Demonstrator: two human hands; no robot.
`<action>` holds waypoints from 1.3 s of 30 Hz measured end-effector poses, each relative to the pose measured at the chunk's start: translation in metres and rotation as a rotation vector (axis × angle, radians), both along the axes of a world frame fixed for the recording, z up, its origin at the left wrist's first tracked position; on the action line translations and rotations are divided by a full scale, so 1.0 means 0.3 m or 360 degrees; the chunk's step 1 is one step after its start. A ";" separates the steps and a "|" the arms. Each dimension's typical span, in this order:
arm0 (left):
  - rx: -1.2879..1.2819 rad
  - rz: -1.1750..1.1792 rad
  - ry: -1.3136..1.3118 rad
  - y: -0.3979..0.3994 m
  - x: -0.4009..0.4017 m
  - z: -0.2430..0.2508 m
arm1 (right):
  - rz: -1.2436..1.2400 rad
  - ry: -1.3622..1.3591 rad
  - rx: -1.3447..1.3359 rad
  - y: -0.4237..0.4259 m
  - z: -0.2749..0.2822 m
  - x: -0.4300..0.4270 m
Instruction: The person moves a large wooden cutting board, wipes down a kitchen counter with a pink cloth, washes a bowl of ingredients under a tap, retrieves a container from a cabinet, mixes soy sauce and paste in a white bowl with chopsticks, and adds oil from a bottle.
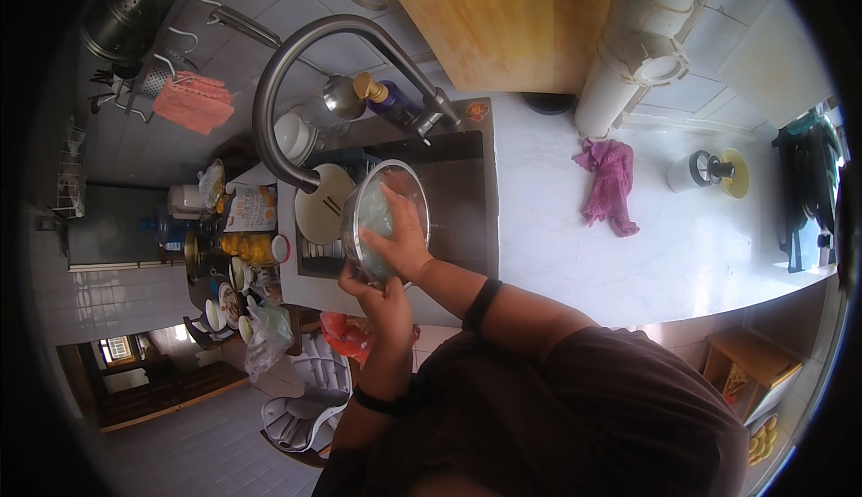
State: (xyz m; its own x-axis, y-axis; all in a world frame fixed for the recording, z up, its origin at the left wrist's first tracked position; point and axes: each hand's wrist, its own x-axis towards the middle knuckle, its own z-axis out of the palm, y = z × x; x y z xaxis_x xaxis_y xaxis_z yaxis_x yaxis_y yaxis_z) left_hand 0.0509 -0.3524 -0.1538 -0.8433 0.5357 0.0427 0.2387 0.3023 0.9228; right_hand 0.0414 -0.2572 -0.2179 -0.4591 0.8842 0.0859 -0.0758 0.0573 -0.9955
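Observation:
A stainless steel bowl [425,209] is tilted over the left part of the sink [465,227]. Pale, translucent contents [375,217] show inside; I cannot tell what they are. My left hand [380,302] grips the bowl's near rim from below. Inside the bowl, my right hand [403,231] lies over the contents with thumb and fingers apart, the fingertips partly hidden. Just left of the bowl sits a cream-coloured round dish [316,211] with dark chopsticks-like sticks on it. The curved spout of a metal faucet [269,106] arches above it.
A purple pump bottle [399,108] and stacked white bowls [293,137] stand behind the sink. On the right counter [539,248] lie a purple cloth [608,184] and a white lidded container [690,172]. A wooden board [498,19] leans on the wall beside a white pipe [623,59].

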 end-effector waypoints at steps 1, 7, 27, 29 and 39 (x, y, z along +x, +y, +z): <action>0.0013 -0.0001 -0.0003 0.001 0.001 0.000 | -0.0003 0.0005 0.0007 0.000 -0.001 -0.001; 0.0002 0.0007 -0.0022 0.000 0.004 0.004 | -0.0017 0.0004 0.0035 0.000 -0.001 0.000; -0.0011 0.0025 0.0025 -0.002 0.005 0.001 | -0.0014 0.0015 0.0040 -0.001 0.008 0.010; 0.0017 0.0033 0.0029 0.000 0.005 0.000 | 0.0003 0.0039 0.0008 -0.002 0.011 0.012; -0.0017 0.0002 0.0028 -0.007 -0.003 -0.013 | 0.0002 0.0024 -0.0009 -0.002 0.001 0.007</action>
State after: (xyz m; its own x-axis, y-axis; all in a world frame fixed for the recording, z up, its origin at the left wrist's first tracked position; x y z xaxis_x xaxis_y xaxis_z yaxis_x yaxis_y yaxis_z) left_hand 0.0501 -0.3545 -0.1578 -0.8432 0.5350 0.0521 0.2547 0.3123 0.9152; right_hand 0.0437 -0.2577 -0.2177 -0.4591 0.8840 0.0880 -0.0907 0.0518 -0.9945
